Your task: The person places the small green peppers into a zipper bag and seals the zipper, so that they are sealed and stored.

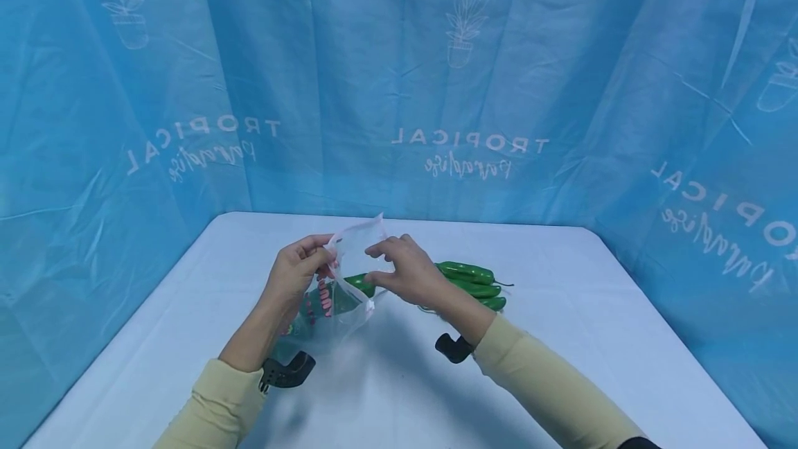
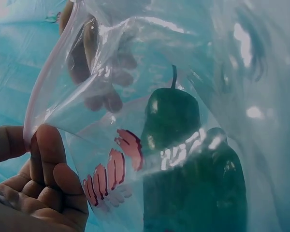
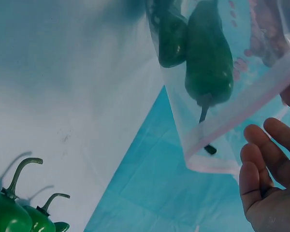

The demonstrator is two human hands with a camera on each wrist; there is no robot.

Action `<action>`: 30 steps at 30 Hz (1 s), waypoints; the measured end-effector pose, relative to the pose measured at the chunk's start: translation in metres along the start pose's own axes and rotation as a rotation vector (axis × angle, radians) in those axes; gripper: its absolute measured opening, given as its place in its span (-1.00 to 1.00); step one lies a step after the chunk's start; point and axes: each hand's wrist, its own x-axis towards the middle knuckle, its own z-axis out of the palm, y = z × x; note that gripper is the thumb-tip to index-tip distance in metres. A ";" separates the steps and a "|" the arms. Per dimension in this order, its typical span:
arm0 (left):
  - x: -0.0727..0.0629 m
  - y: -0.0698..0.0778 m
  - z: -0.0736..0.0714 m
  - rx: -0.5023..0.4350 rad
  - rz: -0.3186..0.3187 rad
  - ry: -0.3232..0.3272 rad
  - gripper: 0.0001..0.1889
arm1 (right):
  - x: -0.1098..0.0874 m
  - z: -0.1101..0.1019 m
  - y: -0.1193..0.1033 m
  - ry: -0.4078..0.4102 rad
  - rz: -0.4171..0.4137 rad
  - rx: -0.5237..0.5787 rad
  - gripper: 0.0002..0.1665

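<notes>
Nearest you, your left hand [image 1: 303, 263] pinches one edge of the bag [image 1: 325, 296] between thumb and fingers, tilting it over the table [image 1: 561, 338]. I can't tell whether its lower end touches down. The mouth gapes, unsealed, toward your right hand [image 1: 406, 272], whose fingers are loosely bent with the thumb well apart. That hand appears to hold nothing — I can't tell if its fingertips brush the film.

By the look of it, you're partway along: at least two bagged peppers [image 3: 210, 60] are in, one with its stem reaching the mouth. Left outside, beyond your right wrist, are at least three loose peppers [image 1: 476, 289], lying side by side on the table.

The bag is clear, thin and creased, printed in pinkish red, with a pale pink strip along its mouth. The peppers inside are plump and green, dulled by the film; the loose ones shine brighter — smooth skins, long curved stems.

Past the table's far edge, the blue curtain [image 1: 361, 89] hangs in folds, its lettering reversed.
</notes>
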 end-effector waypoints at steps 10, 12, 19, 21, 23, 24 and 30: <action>0.002 0.003 0.000 0.010 0.027 0.007 -0.63 | -0.018 -0.016 0.013 0.113 0.029 0.069 -0.54; 0.002 0.004 0.000 0.008 0.033 0.004 -0.63 | -0.022 -0.018 0.017 0.129 0.043 0.079 -0.56; 0.002 0.005 0.000 0.003 0.039 -0.002 -0.63 | -0.034 -0.024 0.027 0.148 0.092 0.100 -0.59; 0.001 0.004 0.000 0.002 0.041 -0.001 -0.63 | -0.037 -0.025 0.030 0.148 0.116 0.096 -0.58; 0.001 0.004 0.000 0.000 0.042 0.000 -0.63 | -0.041 -0.026 0.033 0.148 0.148 0.094 -0.57; 0.001 0.004 -0.001 0.000 0.043 0.001 -0.63 | -0.043 -0.027 0.035 0.147 0.165 0.094 -0.56; 0.000 0.002 -0.001 -0.005 0.042 0.003 -0.64 | -0.054 -0.029 0.051 0.129 0.245 0.113 -0.55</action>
